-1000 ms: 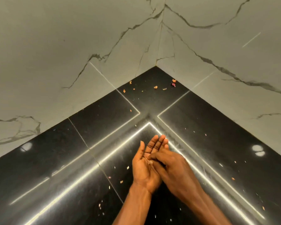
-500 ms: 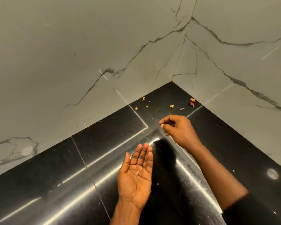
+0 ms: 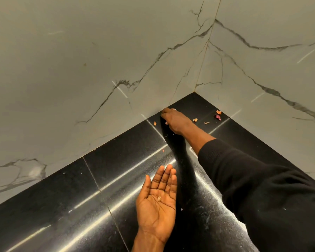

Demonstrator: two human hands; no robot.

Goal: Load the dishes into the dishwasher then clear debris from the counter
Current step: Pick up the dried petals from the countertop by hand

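Observation:
My left hand [image 3: 157,200] lies palm up over the black counter [image 3: 65,206], fingers straight, with one small pale scrap [image 3: 159,198] on the palm. My right hand [image 3: 175,120] reaches to the far corner, its fingertips bent down onto the counter right at the wall. Whatever is under those fingertips is hidden. Orange scraps lie around that hand: one [image 3: 155,123] to its left, two [image 3: 195,120] to its right. An orange flake [image 3: 218,112] and a purple flake [image 3: 217,117] lie farther right by the wall.
Grey marble walls [image 3: 80,70] close the counter on the left and right and meet at the corner [image 3: 195,91]. Tiny crumbs [image 3: 163,150] are scattered on the glossy counter. My black sleeve [image 3: 262,188] covers the lower right.
My right hand left the left palm and stretched out to the wall near the corner. The left hand stayed palm up with a scrap on it. The view shifted left.

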